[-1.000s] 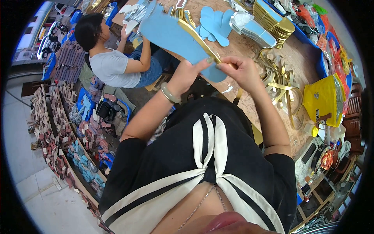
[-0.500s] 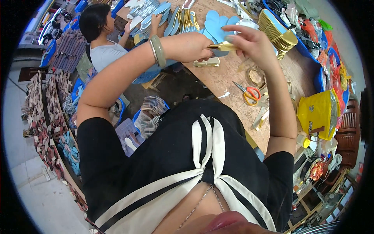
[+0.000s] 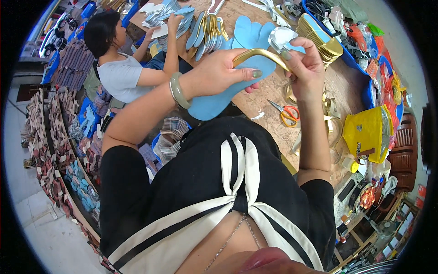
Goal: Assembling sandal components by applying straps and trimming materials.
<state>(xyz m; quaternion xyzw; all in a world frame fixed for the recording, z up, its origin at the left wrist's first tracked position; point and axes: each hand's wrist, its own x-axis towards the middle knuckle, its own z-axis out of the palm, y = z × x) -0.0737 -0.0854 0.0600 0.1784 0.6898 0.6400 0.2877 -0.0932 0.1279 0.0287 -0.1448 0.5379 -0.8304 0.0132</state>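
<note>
My left hand (image 3: 223, 68) grips a light-blue insole (image 3: 212, 104), thumb on its blue face. A gold strip (image 3: 261, 52) runs along the rounded far end of the insole and passes under my left fingers. At the right end of that strip, the fingertips of my right hand (image 3: 306, 68) are closed in a pinch. The insole is tilted, its blue face toward me and its narrower end pointing down to the left. My left palm hides part of the insole's edge.
Orange-handled scissors (image 3: 288, 115) lie on the wooden table (image 3: 278, 132) near loose gold strips (image 3: 332, 107). Beyond are blue insoles (image 3: 248, 33), a gold-edged stack (image 3: 319, 41) and a white piece (image 3: 280, 38). A yellow bag (image 3: 367, 132) stands right. A co-worker (image 3: 121, 68) handles insoles at left.
The insole has turned from nearly edge-on to show its blue face. My left hand has moved slightly left and nearer, and the gold strip now shows as a curved length between both hands.
</note>
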